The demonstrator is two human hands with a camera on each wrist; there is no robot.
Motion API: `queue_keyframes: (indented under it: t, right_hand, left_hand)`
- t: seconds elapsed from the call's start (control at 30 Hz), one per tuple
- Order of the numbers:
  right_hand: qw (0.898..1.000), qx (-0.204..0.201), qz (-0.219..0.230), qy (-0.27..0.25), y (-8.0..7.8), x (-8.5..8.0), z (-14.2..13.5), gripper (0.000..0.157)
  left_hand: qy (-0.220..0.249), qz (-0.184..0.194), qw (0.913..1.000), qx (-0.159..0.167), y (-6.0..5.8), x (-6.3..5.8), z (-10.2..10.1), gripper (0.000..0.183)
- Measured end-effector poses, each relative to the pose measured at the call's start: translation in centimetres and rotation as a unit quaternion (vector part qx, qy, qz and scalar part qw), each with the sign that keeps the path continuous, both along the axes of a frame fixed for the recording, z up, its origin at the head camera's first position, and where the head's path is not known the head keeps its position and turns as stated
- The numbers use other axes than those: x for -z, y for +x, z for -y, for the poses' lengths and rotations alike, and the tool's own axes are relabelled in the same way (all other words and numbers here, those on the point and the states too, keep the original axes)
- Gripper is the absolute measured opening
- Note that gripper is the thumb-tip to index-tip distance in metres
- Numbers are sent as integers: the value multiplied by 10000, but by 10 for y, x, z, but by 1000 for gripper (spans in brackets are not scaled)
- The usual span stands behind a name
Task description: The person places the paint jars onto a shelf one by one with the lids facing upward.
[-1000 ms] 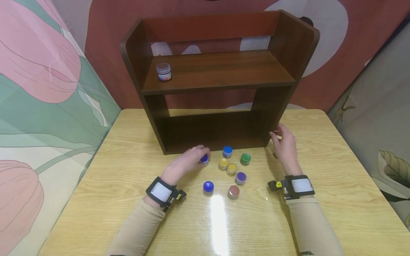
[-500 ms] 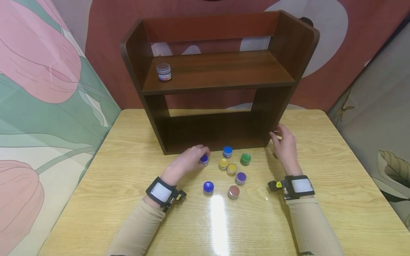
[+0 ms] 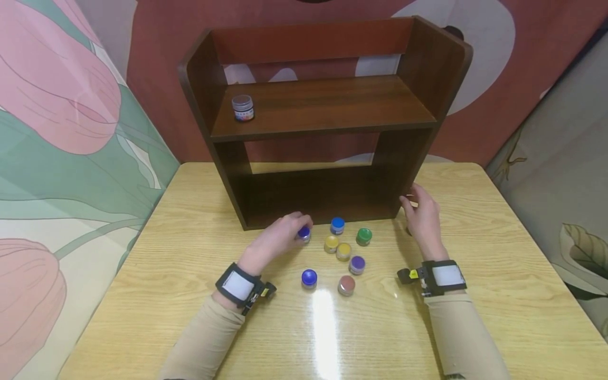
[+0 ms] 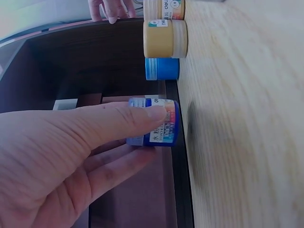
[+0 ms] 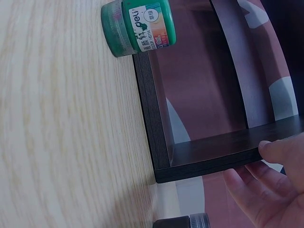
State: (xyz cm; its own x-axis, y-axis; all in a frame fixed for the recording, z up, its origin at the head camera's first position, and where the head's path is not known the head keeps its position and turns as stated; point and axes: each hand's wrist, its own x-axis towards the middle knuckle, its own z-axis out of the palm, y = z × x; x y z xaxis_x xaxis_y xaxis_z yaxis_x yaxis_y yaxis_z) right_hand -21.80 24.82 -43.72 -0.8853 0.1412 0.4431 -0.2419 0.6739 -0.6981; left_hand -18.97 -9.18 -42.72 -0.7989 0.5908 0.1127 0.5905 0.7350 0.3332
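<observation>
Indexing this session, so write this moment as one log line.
left hand: pinches blue jar, apparently off table | right hand: holds right side of shelf | shelved jar: upper left | green jar: on table

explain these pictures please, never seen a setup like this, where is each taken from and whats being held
No machine here: a person works bare-handed. The wide picture is taken from the person's head, looking down; the close ones come from small cameras on the wrists.

On the wooden table stand a brown bookshelf and small jars: two yellow jars, a green jar, a light blue jar, a purple jar, a reddish-brown jar and a blue jar. Another jar sits on the bookshelf's upper board.

The left hand pinches a dark blue jar; the right hand grips the bookshelf's side, near a dark jar.
</observation>
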Motion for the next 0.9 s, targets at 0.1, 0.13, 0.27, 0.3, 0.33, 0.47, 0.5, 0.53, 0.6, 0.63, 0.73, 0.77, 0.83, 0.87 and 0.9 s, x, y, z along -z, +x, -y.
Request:
queue_keyframes:
  t: [0.1, 0.13, 0.27, 0.3, 0.33, 0.47, 0.5, 0.53, 0.6, 0.63, 0.73, 0.77, 0.83, 0.87, 0.9]
  right_hand:
    - [10000, 4, -9, 14, 0, 0, 0, 34]
    - [10000, 5, -13, 15, 0, 0, 0, 34]
    - [10000, -1, -16, -14, 0, -1, 0, 34]
    - [10000, -3, -21, -23, 0, -1, 0, 34]
    - [10000, -3, -25, -38, 0, -1, 0, 34]
    - [10000, 4, -45, -84, 0, -2, 1, 33]
    - [9999, 13, -44, -90, 0, -2, 1, 33]
    - [9999, 18, -41, -98, 0, -2, 1, 33]
    - [9999, 27, -35, -91, 0, -2, 0, 33]
    - [10000, 26, -31, -86, 0, -2, 0, 33]
    - [10000, 21, -19, -68, 0, -1, 0, 33]
    - [10000, 18, -16, -62, 0, -1, 0, 33]
    - [10000, 14, -8, -52, 0, -2, 1, 34]
    - [10000, 14, -7, -48, 0, -1, 1, 34]
    - [10000, 13, -5, -41, 0, -2, 1, 33]
  left_hand:
    - [127, -27, 9999, 3, 0, -2, 0, 28]
    - [179, -25, 9998, -1, 1, -3, 0, 28]
    - [445, -26, 9990, 20, 1, -7, -1, 29]
    - [527, -54, 9986, 41, 2, -8, -1, 29]
    - [601, -113, 9981, 79, 2, -9, -2, 29]
    - [883, -408, 9950, 217, 2, -14, -3, 29]
    - [947, -472, 9941, 242, 2, -15, -3, 30]
    - [993, -526, 9933, 258, 2, -16, -3, 30]
    - [1099, -584, 9919, 266, 3, -19, -4, 32]
    - [1165, -579, 9912, 260, 3, -20, -4, 33]
    - [1395, -478, 9889, 161, 4, -23, -5, 35]
    - [1484, -428, 9879, 108, 4, -24, -6, 35]
    - [1633, -350, 9860, -8, 5, -26, -6, 35]
    - [1702, -337, 9848, -52, 5, -26, -6, 35]
    - [1767, -324, 9837, -79, 5, -27, -5, 35]
